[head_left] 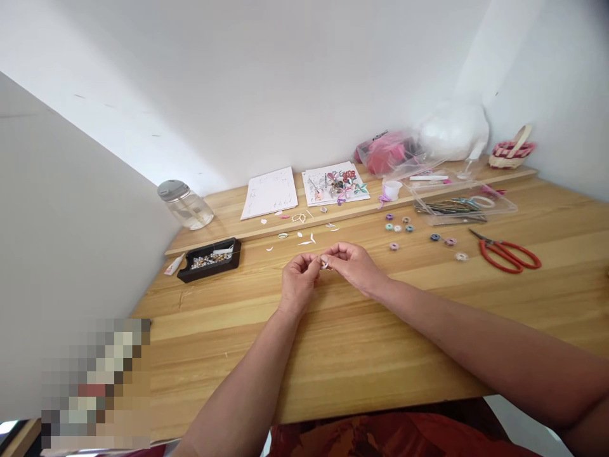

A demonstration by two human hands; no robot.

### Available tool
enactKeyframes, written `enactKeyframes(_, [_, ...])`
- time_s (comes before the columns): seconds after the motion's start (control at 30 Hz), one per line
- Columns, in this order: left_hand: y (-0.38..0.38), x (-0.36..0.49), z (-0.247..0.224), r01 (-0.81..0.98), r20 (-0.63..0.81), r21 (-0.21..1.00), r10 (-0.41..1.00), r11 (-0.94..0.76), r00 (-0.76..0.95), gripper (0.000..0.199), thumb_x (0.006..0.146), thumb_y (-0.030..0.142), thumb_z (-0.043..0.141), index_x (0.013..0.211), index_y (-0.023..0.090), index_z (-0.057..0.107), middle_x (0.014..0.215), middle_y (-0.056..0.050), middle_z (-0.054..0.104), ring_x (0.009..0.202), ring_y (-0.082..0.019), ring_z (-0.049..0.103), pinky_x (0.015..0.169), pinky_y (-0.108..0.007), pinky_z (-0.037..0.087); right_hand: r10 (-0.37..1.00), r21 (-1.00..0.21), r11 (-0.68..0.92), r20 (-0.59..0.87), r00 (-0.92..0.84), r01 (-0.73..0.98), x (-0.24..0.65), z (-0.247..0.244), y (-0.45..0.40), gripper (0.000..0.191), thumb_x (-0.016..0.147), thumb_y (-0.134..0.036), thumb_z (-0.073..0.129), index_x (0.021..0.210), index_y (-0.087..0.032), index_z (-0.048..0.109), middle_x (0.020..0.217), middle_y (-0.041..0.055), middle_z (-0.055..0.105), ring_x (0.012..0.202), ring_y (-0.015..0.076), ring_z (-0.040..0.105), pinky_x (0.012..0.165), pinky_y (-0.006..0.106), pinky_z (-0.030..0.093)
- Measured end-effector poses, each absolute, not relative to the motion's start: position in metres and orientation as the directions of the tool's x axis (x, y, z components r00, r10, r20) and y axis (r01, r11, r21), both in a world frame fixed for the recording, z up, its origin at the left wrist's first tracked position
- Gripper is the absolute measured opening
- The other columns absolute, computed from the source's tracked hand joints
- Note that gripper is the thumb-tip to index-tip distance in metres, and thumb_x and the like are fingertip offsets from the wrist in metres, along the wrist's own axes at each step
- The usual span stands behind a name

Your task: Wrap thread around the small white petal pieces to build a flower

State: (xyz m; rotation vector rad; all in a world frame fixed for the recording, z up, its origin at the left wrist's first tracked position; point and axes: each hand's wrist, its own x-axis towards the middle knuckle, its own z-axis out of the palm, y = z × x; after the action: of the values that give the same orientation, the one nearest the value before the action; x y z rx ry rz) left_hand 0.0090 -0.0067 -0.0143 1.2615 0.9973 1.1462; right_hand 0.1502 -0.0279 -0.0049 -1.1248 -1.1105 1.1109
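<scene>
My left hand (pixel 299 279) and my right hand (pixel 354 268) meet above the middle of the wooden table (pixel 228 355). Thumb and fingers of both are closed in a pinch on one small whitish piece (pixel 324 263), mostly covered by the fingertips; its kind cannot be made out. Just beyond the hands lie several small pale leaf-shaped pieces (pixel 313 238). A pale looped piece (pixel 299 218) rests farther back.
A black tray of beads (pixel 209 274) and a jar (pixel 185 206) stand left. Papers (pixel 269 193) lie behind. To the right are thread bobbins (pixel 394 247), red-handled scissors (pixel 507 252), a clear tool box (pixel 504 202) and a small basket (pixel 511 155).
</scene>
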Motion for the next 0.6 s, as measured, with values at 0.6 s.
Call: enactKeyframes(0.6, [-0.0051, 0.005, -0.0084, -0.33, -0.143, 0.9, 0.908, 0.285, 0.393, 0.038, 0.066, 0.043, 0.081, 0.083, 0.013, 0.067, 0.071, -0.001, 0.062, 0.056, -0.006, 0.05, 0.054, -0.02, 0.04, 0.963, -0.972, 0.194, 0.214, 0.162, 0.132, 0.1549, -0.0009, -0.029, 0.022, 0.074, -0.039, 0.069, 0.07, -0.018, 0.064, 0.072, 0.0038, 0.07, 0.066, 0.0158, 0.06, 0.064, 0.029, 0.047])
